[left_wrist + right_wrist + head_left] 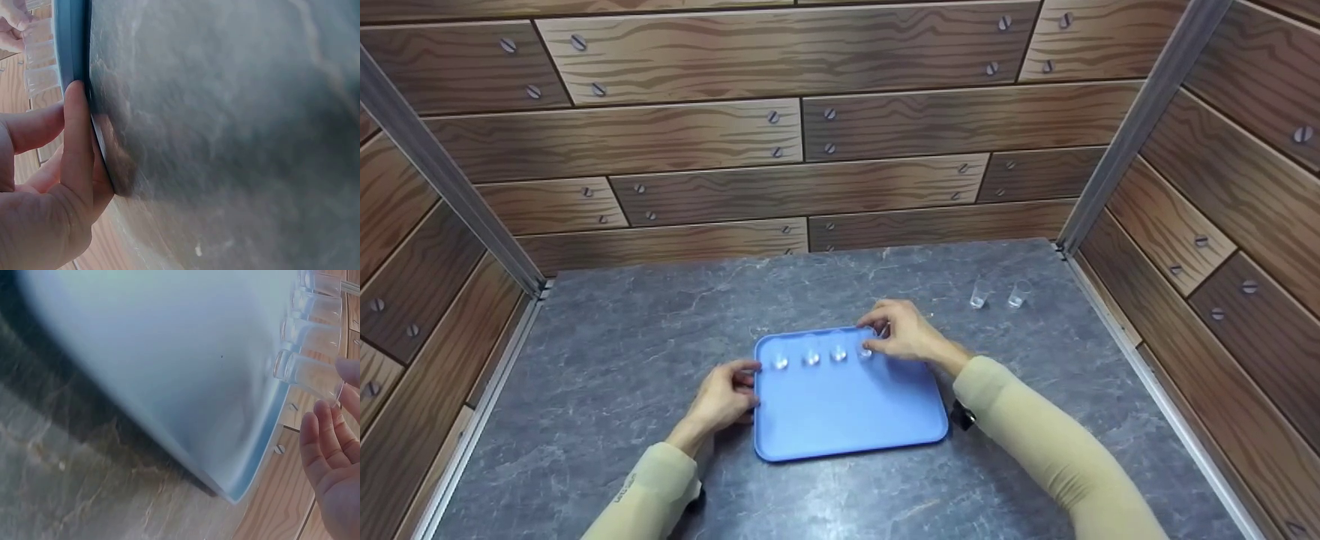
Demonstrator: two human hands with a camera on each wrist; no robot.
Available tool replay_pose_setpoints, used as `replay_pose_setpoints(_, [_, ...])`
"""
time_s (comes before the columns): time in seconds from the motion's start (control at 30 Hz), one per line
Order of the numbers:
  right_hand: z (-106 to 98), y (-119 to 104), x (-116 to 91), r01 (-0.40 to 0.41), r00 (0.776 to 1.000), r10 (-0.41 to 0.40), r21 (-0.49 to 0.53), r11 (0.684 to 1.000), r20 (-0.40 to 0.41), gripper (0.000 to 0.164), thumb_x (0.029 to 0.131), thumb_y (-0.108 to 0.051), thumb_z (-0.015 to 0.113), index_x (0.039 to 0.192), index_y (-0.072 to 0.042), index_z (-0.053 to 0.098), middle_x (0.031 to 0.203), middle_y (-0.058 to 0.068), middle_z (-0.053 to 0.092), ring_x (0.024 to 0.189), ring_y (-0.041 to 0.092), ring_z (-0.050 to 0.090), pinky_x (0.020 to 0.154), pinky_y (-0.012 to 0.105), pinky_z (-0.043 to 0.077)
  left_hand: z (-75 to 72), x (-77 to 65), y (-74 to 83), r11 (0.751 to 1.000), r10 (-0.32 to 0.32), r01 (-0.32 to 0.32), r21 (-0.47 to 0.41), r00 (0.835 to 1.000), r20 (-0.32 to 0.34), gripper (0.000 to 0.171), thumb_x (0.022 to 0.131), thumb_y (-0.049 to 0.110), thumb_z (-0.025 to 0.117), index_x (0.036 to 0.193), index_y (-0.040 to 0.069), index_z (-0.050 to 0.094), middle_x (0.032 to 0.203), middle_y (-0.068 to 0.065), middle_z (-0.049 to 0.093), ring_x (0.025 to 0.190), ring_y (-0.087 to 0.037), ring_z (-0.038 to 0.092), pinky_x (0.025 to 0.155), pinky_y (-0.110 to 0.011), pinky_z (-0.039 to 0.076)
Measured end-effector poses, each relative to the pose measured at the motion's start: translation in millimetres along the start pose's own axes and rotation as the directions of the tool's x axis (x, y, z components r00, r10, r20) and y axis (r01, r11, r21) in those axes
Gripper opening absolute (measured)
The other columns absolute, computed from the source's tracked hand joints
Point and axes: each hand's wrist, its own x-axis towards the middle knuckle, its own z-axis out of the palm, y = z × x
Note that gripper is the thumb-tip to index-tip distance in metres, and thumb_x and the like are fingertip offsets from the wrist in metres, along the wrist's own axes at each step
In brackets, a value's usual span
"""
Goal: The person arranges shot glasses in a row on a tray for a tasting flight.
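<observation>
A blue tray [847,412] lies on the table, with several clear shot glasses [810,358] standing in a row along its far side. The right hand [906,331] pinches the rim of the rightmost shot glass [312,374] between thumb and fingertips; its base is at the tray surface. At the tray's left edge, the left hand [721,394] touches the rim with its fingers spread and relaxed. In the left wrist view, the index fingertip [74,93] rests against the tray's side wall [72,39].
Two more clear shot glasses [979,295] stand together at the back right of the dark marbled table [645,322]. Wood-patterned walls [810,127] with metal corner posts [1140,120] enclose the table at the back and both sides.
</observation>
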Motion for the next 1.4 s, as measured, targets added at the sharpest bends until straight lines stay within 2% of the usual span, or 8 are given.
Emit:
replay_pose_setpoints(0.13, [3,-1,2,0.017,1.000,-0.017,0.000,1.000,-0.016,0.032,0.087,-0.010,0.089,0.118,-0.003,0.086,0.100,0.020,0.075,0.091,0.037,0.076,0.083,0.047,0.073,0.5,-0.2,0.5,1.000,-0.004,0.004,0.006,1.000,0.002,0.063,0.086,-0.017,0.069,0.145,0.004,0.071,0.117,-0.017,0.068,0.095,-0.021,0.069,0.066,-0.039,0.073])
replay_pose_setpoints(0.4, [7,-3,2,0.016,0.999,-0.016,-0.015,1.000,-0.040,0.032,0.085,-0.012,0.092,0.116,-0.005,0.087,0.097,0.018,0.075,0.088,0.033,0.076,0.080,0.036,0.071,0.4,-1.2,-0.1,1.000,0.005,-0.005,-0.006,1.000,-0.003,0.064,0.084,-0.018,0.069,0.145,0.003,0.071,0.116,-0.017,0.068,0.093,-0.020,0.070,0.065,-0.039,0.073])
replay_pose_setpoints(0.7, [9,-4,0,-0.001,0.999,0.001,0.017,1.000,-0.049,0.033,0.085,-0.009,0.093,0.117,-0.003,0.086,0.098,0.018,0.075,0.091,0.035,0.077,0.081,0.037,0.074,-0.5,-0.6,-1.4,1.000,0.009,-0.009,-0.016,1.000,0.011,0.064,0.084,-0.018,0.068,0.145,0.001,0.071,0.115,-0.015,0.066,0.094,-0.020,0.068,0.063,-0.039,0.072])
replay_pose_setpoints(0.93, [5,-2,-3,0.009,0.999,-0.007,0.032,0.999,-0.053,0.034,0.086,-0.011,0.093,0.119,-0.002,0.085,0.102,0.019,0.078,0.091,0.036,0.078,0.081,0.047,0.074,-0.1,0.1,-1.1,1.000,0.014,-0.014,-0.018,1.000,0.002,0.062,0.084,-0.018,0.068,0.143,0.001,0.071,0.114,-0.016,0.067,0.093,-0.020,0.069,0.063,-0.039,0.072])
replay_pose_setpoints(1.17, [-5,1,-11,0.021,0.998,-0.019,0.031,0.999,-0.058,0.035,0.089,-0.013,0.091,0.122,0.000,0.084,0.108,0.021,0.079,0.094,0.038,0.080,0.081,0.046,0.074,0.0,0.4,-1.8,1.000,0.008,-0.008,-0.012,1.000,0.005,0.064,0.083,-0.019,0.068,0.144,0.002,0.072,0.114,-0.016,0.068,0.092,-0.021,0.071,0.063,-0.039,0.072])
replay_pose_setpoints(1.4, [-18,7,-21,0.008,0.996,-0.002,0.066,0.998,-0.085,0.035,0.091,-0.012,0.090,0.122,0.003,0.083,0.112,0.026,0.079,0.099,0.042,0.080,0.084,0.056,0.073,-0.1,1.3,-2.0,1.000,0.013,-0.013,-0.016,1.000,0.005,0.064,0.083,-0.018,0.068,0.143,0.002,0.072,0.115,-0.017,0.068,0.093,-0.021,0.071,0.063,-0.040,0.072])
